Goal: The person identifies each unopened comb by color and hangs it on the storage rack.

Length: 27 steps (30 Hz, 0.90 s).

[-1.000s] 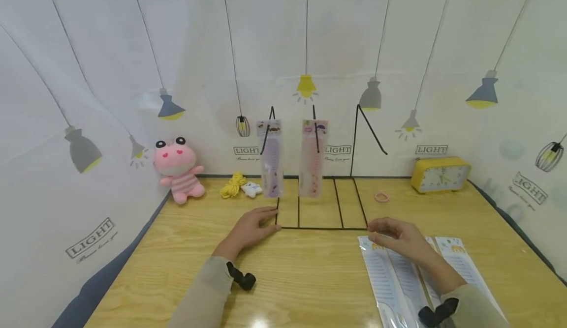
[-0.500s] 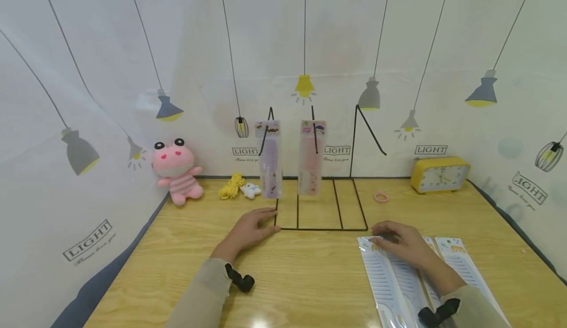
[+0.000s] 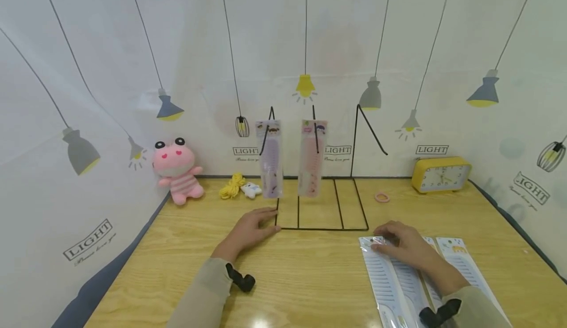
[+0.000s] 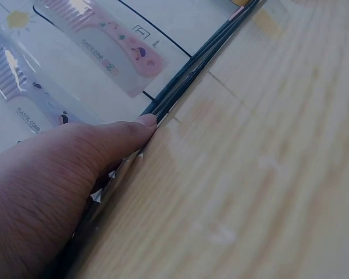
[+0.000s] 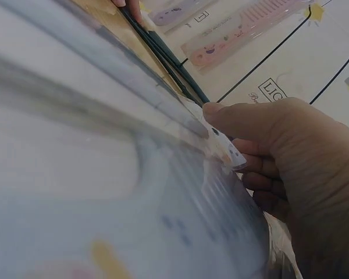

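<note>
A black wire display rack [image 3: 319, 229] stands on the table, with a packaged purple comb [image 3: 270, 165] on its left hook and a packaged pink comb [image 3: 312, 165] on the middle one. My left hand [image 3: 249, 230] rests at the rack's front left corner; its thumb [image 4: 141, 123] touches the wire in the left wrist view. Several packaged blue combs [image 3: 382, 280] lie side by side at the front right. Over their far ends is my right hand [image 3: 409, 247], its thumb and fingers spread on either side of a package end [image 5: 224, 145] in the right wrist view.
Nothing hangs on the rack's right hook [image 3: 372, 130]. Behind it stand a pink plush toy [image 3: 179, 170], yellow cord [image 3: 232, 186], a small white star-shaped thing [image 3: 251, 190], a pink ring [image 3: 382, 197] and a yellow alarm clock [image 3: 441, 174] near the wall sheet.
My right hand has drawn slightly right and away from the rack's front right corner, over the blue comb packages. The left hand stays at the rack's corner.
</note>
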Tool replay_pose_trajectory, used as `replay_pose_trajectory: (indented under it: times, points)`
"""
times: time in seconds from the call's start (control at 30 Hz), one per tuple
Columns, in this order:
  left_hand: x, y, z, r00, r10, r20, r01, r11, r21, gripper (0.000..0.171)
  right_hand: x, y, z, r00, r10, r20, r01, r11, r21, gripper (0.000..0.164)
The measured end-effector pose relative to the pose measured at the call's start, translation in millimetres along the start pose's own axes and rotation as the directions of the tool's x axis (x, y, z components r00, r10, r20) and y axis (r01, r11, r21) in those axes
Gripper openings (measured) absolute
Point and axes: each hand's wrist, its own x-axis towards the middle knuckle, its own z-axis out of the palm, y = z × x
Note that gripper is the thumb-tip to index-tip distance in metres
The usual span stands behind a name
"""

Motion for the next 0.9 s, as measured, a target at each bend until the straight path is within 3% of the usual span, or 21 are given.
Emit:
replay_pose_trajectory:
  times: [0.2,0.6,0.77,0.9]
  points:
    - [0.3,-0.8,0.2,1.0,0.007,0.002,-0.007,1.0,0.007,0.061,-1.0,0.6,-1.5,0.997,-0.067,0.043,0.067,0.998,-0.013,0.032]
    - [0.0,0.8,-1.0,1.0,0.019,0.002,-0.019,1.0,-0.008,0.061,-4.5,-1.9,-3.8,0.998,-0.047,0.034,0.045,0.997,0.064,0.023]
    - [0.9,0.1,-0.6,1.0,0.01,0.003,-0.01,1.0,0.005,0.061,-4.0,2.1,-2.2,1.0,0.013,0.013,-0.014,0.996,0.093,0.019]
    - [1.8,-0.8,-0.6,1.0,0.011,0.001,-0.012,1.0,0.011,0.061,-2.4,4.8,-1.8,0.994,0.093,-0.055,-0.088,0.992,0.088,0.019]
